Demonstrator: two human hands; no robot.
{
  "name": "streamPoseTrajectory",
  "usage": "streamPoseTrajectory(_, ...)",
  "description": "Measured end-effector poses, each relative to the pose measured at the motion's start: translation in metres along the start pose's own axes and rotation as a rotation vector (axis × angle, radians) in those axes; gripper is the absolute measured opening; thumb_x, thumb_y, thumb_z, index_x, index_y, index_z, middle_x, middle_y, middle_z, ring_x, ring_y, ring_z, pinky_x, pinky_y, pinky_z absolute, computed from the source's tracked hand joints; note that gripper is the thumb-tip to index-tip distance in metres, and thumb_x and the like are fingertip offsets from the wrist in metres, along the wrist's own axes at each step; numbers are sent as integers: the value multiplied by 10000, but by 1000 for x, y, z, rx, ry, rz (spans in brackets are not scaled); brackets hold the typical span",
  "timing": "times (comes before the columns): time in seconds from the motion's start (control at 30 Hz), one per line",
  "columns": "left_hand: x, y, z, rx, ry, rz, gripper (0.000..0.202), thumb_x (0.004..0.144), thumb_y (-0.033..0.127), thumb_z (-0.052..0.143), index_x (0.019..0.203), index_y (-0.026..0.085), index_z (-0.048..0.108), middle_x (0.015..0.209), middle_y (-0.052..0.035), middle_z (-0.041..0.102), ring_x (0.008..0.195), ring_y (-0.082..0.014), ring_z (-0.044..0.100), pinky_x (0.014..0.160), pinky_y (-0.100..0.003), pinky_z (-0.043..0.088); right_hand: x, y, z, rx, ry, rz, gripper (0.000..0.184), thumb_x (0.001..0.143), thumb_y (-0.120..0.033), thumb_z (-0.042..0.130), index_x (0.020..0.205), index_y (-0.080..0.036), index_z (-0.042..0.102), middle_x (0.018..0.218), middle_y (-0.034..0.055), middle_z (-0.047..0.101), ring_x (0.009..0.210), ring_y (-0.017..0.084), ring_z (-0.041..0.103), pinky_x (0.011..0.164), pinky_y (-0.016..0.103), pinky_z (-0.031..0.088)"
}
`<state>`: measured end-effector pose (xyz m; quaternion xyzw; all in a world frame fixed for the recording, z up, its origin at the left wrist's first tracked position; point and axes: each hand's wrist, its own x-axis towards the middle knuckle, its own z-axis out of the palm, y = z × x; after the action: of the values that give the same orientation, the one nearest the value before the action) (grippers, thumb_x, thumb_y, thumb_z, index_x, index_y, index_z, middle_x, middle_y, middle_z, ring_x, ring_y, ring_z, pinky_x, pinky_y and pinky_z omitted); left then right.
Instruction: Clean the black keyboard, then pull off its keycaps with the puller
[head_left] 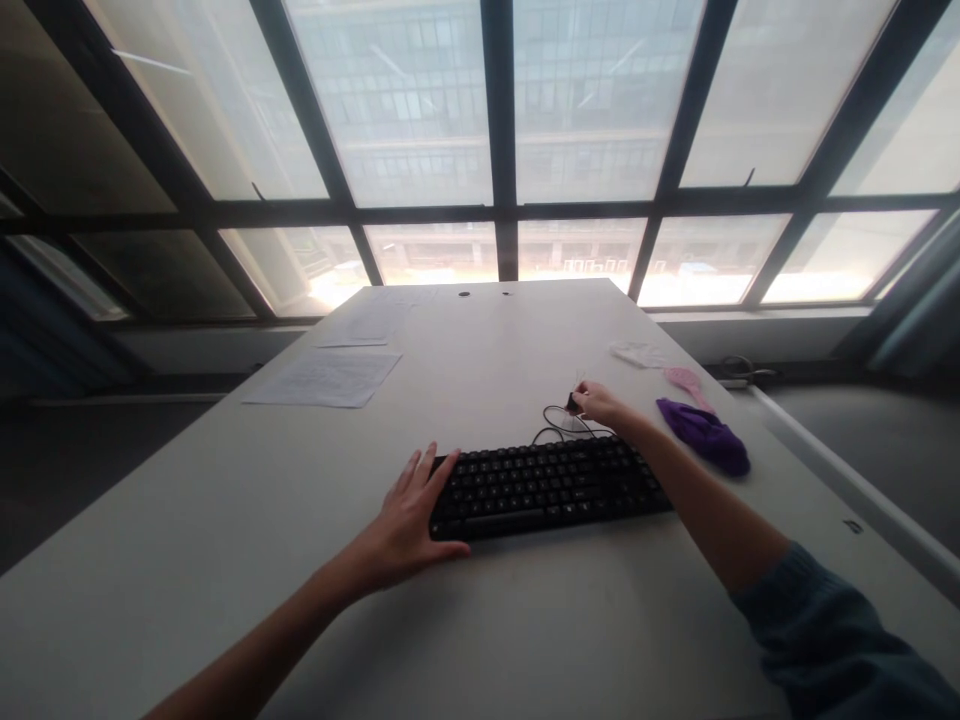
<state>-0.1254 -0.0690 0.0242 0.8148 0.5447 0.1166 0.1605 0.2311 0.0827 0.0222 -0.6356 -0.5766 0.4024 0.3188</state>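
Note:
A black keyboard (551, 485) lies across the middle of a white table (225, 540). My left hand (409, 520) rests at the keyboard's left end, fingers stretched out over its edge and thumb along its front. My right hand (596, 403) reaches past the keyboard's far side and pinches the dark plug end of the keyboard's black cable (555, 425), which loops on the table just behind the keys.
Printed sheets (326, 378) lie at the far left of the table. At the right edge lie a purple cloth (705, 435), a pink brush (686, 382) and a white crumpled item (637, 353). Large windows stand behind the table.

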Motion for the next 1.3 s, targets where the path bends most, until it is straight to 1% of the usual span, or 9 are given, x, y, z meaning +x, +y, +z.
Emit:
streamPoseTrajectory(0.17,25,10,-12,107,-182,105,1232,590,572,812,1568,341,100,1635,-171,96,1477,-472,21,1134,-668,132,8,-3,10,15,-166,37,88,881,-168,539,792,-167,537,760,86,716,700,173,669,632,258,523)
streamPoseTrajectory(0.3,41,18,-19,144,-262,196,1284,523,564,834,1561,374,103,1618,-157,168,1462,-492,106,1128,-683,99,14,-4,6,-10,-135,9,71,875,-183,564,807,-171,548,803,71,708,767,162,653,667,232,514)
streamPoseTrajectory(0.47,36,32,-16,176,-182,226,1250,528,491,830,1555,394,125,1482,-143,370,1335,-444,358,1122,-636,193,16,-7,6,-26,-182,32,95,887,-196,565,799,-164,547,847,77,704,778,154,641,667,229,522)
streamPoseTrajectory(0.7,22,32,-12,242,9,274,1201,528,437,837,1541,406,192,1490,-114,323,1316,-424,328,1134,-603,149,11,-13,0,109,-678,194,174,926,-343,549,875,-177,526,833,128,743,681,188,690,555,241,531)
streamPoseTrajectory(0.9,31,32,-16,176,-112,291,1256,493,478,850,1548,397,173,1461,-106,379,1268,-412,393,1114,-555,244,7,-14,7,77,-810,278,180,949,-357,506,892,-188,484,782,137,741,613,209,694,528,284,547)
streamPoseTrajectory(0.97,35,31,-18,167,-149,289,1263,492,508,847,1550,396,167,1458,-107,391,1263,-419,402,1104,-552,266,2,-16,8,49,-778,247,166,974,-337,449,888,-195,459,785,131,744,627,210,705,552,295,560)
streamPoseTrajectory(1.03,37,29,-18,157,-170,285,1250,515,535,832,1554,391,152,1460,-109,396,1258,-416,414,1097,-545,284,-3,-21,5,33,-645,171,159,985,-310,421,874,-198,444,774,124,743,643,205,710,580,294,567)
streamPoseTrajectory(1.17,38,29,-14,140,-192,283,1272,521,554,832,1559,390,115,1463,-111,403,1260,-408,431,1097,-536,298,-13,-34,-10,84,-229,-40,153,975,-255,429,849,-186,481,806,114,734,685,169,695,639,268,554)
streamPoseTrajectory(1.3,38,39,-6,120,-184,280,1287,523,632,820,1563,372,109,1490,-134,390,1296,-429,411,1094,-555,296,-30,-41,-14,227,127,-252,170,944,-318,483,834,-191,505,767,77,702,600,130,616,549,229,488)
